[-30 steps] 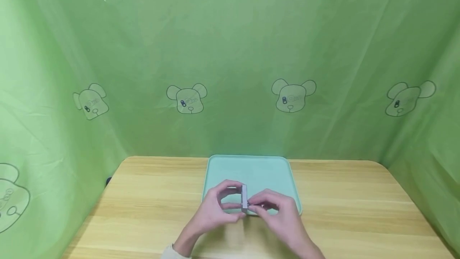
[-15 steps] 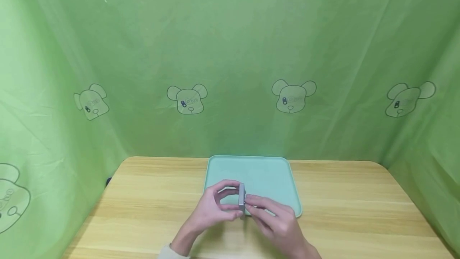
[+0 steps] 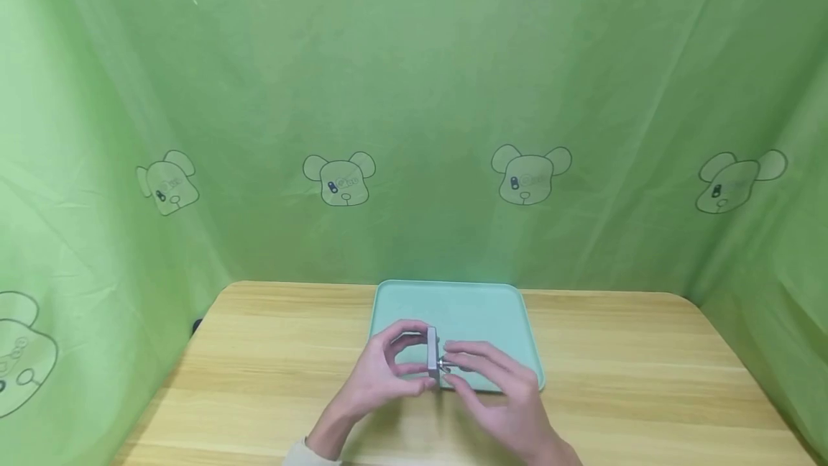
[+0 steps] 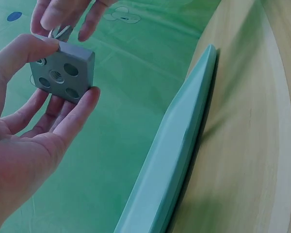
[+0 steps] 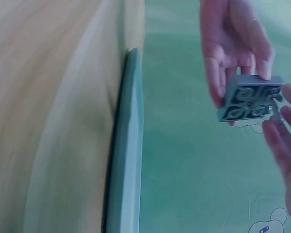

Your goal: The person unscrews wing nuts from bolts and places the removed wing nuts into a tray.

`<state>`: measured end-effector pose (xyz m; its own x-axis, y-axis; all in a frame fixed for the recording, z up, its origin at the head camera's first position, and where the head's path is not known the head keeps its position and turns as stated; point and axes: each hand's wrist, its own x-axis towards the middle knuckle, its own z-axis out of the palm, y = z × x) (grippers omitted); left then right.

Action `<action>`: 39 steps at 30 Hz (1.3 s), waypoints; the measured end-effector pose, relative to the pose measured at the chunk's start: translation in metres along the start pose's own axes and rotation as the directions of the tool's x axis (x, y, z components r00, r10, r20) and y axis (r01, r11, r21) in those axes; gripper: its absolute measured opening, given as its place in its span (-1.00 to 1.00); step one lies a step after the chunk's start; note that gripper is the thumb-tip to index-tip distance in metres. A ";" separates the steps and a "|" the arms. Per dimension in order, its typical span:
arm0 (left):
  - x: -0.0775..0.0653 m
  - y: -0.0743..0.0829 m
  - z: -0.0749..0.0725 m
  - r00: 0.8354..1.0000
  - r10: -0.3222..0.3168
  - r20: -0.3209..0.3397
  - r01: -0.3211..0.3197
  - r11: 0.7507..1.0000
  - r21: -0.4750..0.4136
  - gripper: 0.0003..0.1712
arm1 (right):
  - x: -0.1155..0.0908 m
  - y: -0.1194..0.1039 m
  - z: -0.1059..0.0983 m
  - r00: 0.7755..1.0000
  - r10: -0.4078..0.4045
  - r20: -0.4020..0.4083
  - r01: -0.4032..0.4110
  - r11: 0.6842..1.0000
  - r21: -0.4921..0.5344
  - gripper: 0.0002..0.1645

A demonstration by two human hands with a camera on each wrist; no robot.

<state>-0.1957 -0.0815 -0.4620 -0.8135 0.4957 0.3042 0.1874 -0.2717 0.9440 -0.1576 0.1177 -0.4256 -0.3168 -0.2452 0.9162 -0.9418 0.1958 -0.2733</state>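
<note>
My left hand (image 3: 374, 374) grips a square grey metal block (image 4: 81, 72) by opposite edges, thumb on one and fingers on the other. In the left wrist view, its near face has a threaded centre hole with round holes about it. The other face (image 5: 245, 103) carries raised loop shapes. From a corner of that face sticks a thin threaded screw (image 5: 278, 112) with a small winged metal piece (image 5: 276, 97) near its base. Around the screw my right hand (image 3: 511, 388) has its fingers spread, thumb apart from them. The block is held upright above the tray's near edge.
A mint-green tray (image 3: 466, 308) lies on the wooden table (image 3: 621, 372) behind the hands. Green cloth (image 3: 414, 78) with bear-head drawings hangs at the back and both sides.
The right fingers have gone from pinching close to the block to spread apart, so the screw shows. My left hand and the block have shifted slightly left.
</note>
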 end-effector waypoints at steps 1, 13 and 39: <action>0.000 0.000 0.000 1.000 0.004 -0.002 -0.004 1.000 0.012 -0.24 | -0.001 -0.002 -0.001 0.996 0.090 0.001 -0.089 0.995 0.041 -0.61; -0.001 0.023 0.016 0.994 0.097 0.048 -0.106 0.963 0.249 -0.26 | -0.019 0.008 -0.009 0.373 0.869 0.325 -0.916 0.288 0.281 -0.65; -0.001 -0.006 0.000 0.999 -0.002 0.043 0.002 1.000 -0.002 -0.24 | -0.022 0.007 0.003 0.971 0.228 0.075 -0.225 0.973 -0.044 -0.68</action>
<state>-0.1962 -0.0807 -0.4675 -0.7895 0.5313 0.3074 0.1844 -0.2723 0.9444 -0.1575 0.1218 -0.4484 -0.5303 -0.2652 0.8052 -0.8407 0.2871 -0.4592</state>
